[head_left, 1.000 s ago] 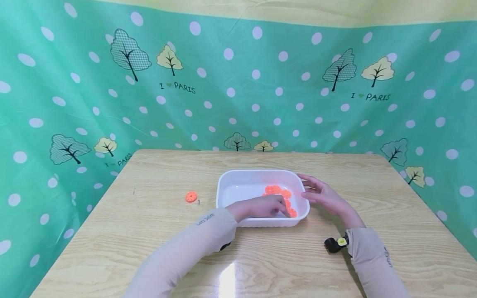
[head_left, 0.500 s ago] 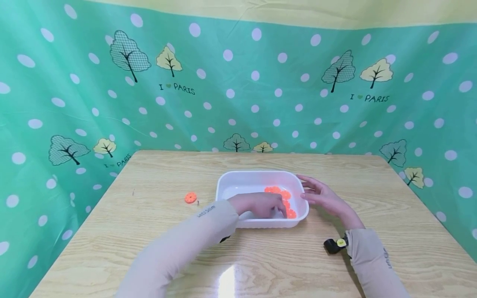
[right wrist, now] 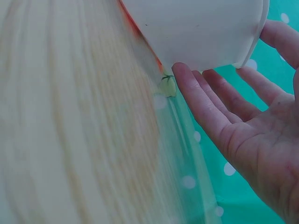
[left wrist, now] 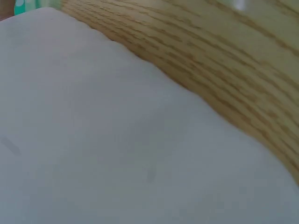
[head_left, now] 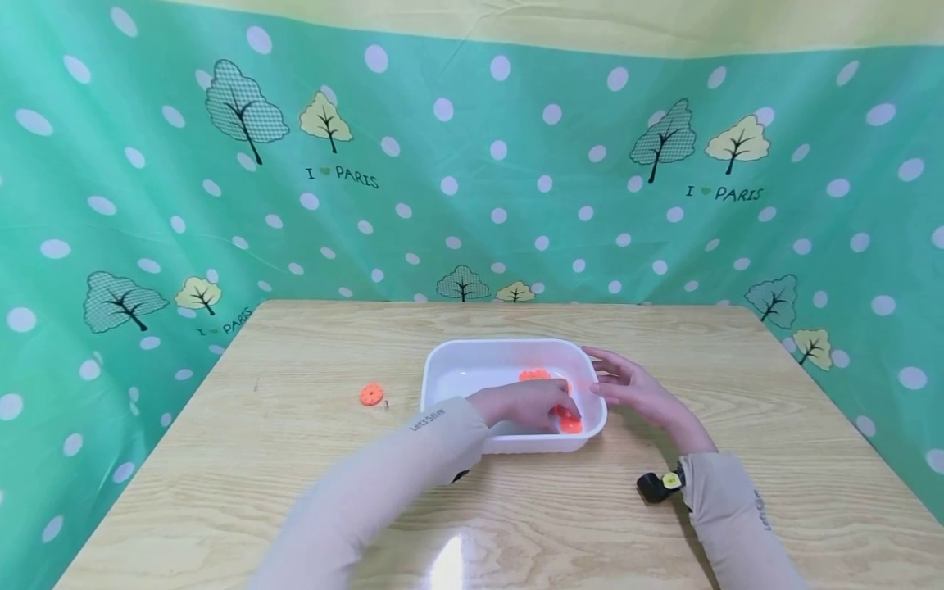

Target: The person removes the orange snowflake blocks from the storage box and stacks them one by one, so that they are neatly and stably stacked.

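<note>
A white plastic tub (head_left: 460, 369) stands on the table with several orange notched discs (head_left: 534, 375) at its right end. Inside it, my left hand (head_left: 527, 403) has its fingers curled down over the pieces and pinches an orange disc (head_left: 558, 410), partly hidden by the fingers. My right hand (head_left: 637, 393) holds the tub's right end, thumb over the rim. In the right wrist view, the fingers (right wrist: 201, 100) reach against the tub's outer wall (right wrist: 201, 32). Mostly sleeve (left wrist: 117, 121) fills the left wrist view, so the left hand does not show there.
On the wooden table (head_left: 310, 475), a single orange disc (head_left: 372, 395) lies left of the tub, with a tiny object (head_left: 387, 405) beside it. A green dotted curtain (head_left: 413, 213) hangs behind the table. The right wrist carries a black camera (head_left: 652, 487).
My left hand has shifted slightly right inside the tub, and its fingers have curled in over the orange discs. The right hand stays at the tub's right end. The head view has drifted slightly.
</note>
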`<action>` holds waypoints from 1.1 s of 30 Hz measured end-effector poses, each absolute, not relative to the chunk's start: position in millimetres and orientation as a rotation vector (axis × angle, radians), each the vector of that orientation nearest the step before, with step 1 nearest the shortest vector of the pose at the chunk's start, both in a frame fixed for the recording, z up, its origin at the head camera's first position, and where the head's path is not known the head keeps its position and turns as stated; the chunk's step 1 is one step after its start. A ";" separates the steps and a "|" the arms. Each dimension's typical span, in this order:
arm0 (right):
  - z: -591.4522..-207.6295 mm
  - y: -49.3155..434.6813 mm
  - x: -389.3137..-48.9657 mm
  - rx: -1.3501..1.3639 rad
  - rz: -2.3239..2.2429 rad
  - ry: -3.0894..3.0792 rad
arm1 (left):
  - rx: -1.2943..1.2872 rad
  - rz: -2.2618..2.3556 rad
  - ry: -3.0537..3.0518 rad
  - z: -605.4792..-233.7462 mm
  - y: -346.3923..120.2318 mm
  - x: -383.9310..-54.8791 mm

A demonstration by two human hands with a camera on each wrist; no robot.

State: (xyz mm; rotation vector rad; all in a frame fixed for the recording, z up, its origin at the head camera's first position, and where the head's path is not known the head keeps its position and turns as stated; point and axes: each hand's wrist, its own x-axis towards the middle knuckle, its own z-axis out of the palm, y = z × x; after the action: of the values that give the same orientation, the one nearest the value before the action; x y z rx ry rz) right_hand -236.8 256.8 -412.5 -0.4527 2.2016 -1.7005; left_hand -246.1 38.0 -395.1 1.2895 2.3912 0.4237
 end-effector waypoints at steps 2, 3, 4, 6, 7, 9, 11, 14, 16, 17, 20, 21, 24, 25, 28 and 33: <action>-412.3 256.6 -236.6 -0.453 -1.697 2.208 | 1.298 0.432 2.401 -396.4 39.3 -246.1; -412.4 256.4 -236.5 -0.455 -1.696 2.209 | 1.307 0.431 2.407 -396.9 39.8 -246.1; -412.6 256.4 -236.6 -0.457 -1.698 2.208 | 1.315 0.433 2.413 -397.2 40.3 -246.2; -412.8 256.5 -236.7 -0.460 -1.702 2.204 | 1.308 0.435 2.420 -397.5 41.0 -246.3; -413.0 256.6 -236.7 -0.461 -1.705 2.201 | 1.305 0.438 2.423 -397.5 41.4 -246.4; -413.2 256.7 -236.8 -0.464 -1.715 2.192 | 1.284 0.440 2.425 -397.4 41.9 -246.5; -413.3 256.9 -237.0 -0.465 -1.718 2.191 | 1.251 0.440 2.430 -397.1 42.4 -246.3; -413.6 256.9 -237.1 -0.465 -1.711 2.201 | 1.201 0.432 2.444 -396.3 43.0 -245.9; -413.6 256.7 -237.0 -0.460 -1.706 2.207 | 1.169 0.426 2.455 -395.7 43.2 -245.5; -413.4 256.6 -236.9 -0.456 -1.704 2.211 | 1.158 0.421 2.460 -395.5 43.4 -245.4; -412.9 255.9 -236.2 -0.448 -1.705 2.213 | 1.155 0.400 2.477 -395.0 43.7 -245.0; -412.8 255.6 -235.9 -0.449 -1.706 2.212 | 1.153 0.398 2.481 -394.8 43.5 -244.8; -412.4 255.0 -235.6 -0.449 -1.705 2.212 | 1.135 0.411 2.488 -394.3 42.6 -245.6; -412.3 255.0 -235.7 -0.449 -1.704 2.213 | 1.131 0.426 2.488 -394.1 42.1 -246.0; -412.4 254.9 -236.2 -0.453 -1.706 2.211 | 1.144 0.461 2.490 -394.3 41.0 -248.2; -412.5 254.5 -235.9 -0.446 -1.710 2.209 | 1.165 0.532 2.482 -391.9 38.8 -249.0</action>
State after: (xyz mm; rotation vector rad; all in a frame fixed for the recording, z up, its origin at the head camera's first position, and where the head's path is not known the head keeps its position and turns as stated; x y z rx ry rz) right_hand -235.9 254.5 -412.5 -0.4462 2.2094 -1.7101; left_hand -249.0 38.8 -391.9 1.1652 2.4818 0.5322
